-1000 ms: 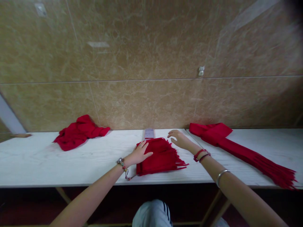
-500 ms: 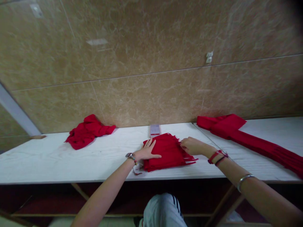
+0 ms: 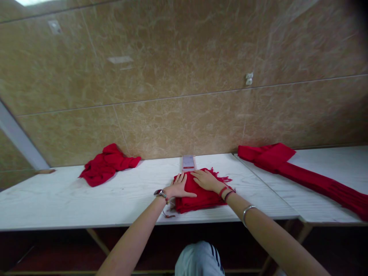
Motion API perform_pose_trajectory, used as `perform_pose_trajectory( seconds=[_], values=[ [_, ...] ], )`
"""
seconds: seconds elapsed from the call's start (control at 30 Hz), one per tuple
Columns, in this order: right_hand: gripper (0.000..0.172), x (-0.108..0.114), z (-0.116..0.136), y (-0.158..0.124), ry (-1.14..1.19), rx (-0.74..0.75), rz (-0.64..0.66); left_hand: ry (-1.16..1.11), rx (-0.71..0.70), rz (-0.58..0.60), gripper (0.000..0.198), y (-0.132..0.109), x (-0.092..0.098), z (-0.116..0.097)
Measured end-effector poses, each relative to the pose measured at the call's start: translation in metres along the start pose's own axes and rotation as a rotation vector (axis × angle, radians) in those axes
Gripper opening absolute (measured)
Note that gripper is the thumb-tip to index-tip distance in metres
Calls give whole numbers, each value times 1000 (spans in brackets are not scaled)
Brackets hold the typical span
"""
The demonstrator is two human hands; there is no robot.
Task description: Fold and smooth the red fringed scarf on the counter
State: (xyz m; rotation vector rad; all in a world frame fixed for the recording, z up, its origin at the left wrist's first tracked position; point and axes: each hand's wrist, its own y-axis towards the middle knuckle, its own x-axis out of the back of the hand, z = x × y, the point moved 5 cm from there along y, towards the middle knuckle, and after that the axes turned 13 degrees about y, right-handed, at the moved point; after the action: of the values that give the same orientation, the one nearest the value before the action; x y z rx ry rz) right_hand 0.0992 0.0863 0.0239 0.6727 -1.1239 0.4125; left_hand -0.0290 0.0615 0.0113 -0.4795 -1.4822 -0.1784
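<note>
A red fringed scarf (image 3: 191, 201) lies folded into a flat bundle near the front edge of the white counter, its fringe spreading to the right. My left hand (image 3: 179, 188) rests on its left side, fingers stretched out and thumb spread. On the upper part of the bundle, my right hand (image 3: 204, 180) lies flat with its fingers pointing left, close to the left hand's fingertips. Both hands press on the cloth without gripping it. Under my right wrist, part of the fringe is hidden.
A crumpled red cloth (image 3: 106, 165) lies to the left by the wall. Another red scarf (image 3: 299, 172) stretches along the right. A phone-like flat object (image 3: 188, 163) sits behind the bundle. The white counter (image 3: 57, 203) meets a tiled wall (image 3: 172, 126); open shelving (image 3: 63, 249) is below.
My right hand has left the fringe at the right and moved left onto the top of the folded scarf, its fingers now flat. My left hand has stayed in place.
</note>
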Motion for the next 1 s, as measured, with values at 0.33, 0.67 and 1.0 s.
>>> perform_pose_trajectory(
  seconds=[0.33,0.67,1.0],
  values=[
    [40,9,-30,-13,33,-230,-44,-56,-29,-51,118,2,-2,-2],
    [34,21,19,-57,69,80,-6,-30,-73,-48,109,-6,7,-10],
    [31,51,-53,-85,48,-100,-115,-28,-48,-39,103,-9,3,-8]
  ],
)
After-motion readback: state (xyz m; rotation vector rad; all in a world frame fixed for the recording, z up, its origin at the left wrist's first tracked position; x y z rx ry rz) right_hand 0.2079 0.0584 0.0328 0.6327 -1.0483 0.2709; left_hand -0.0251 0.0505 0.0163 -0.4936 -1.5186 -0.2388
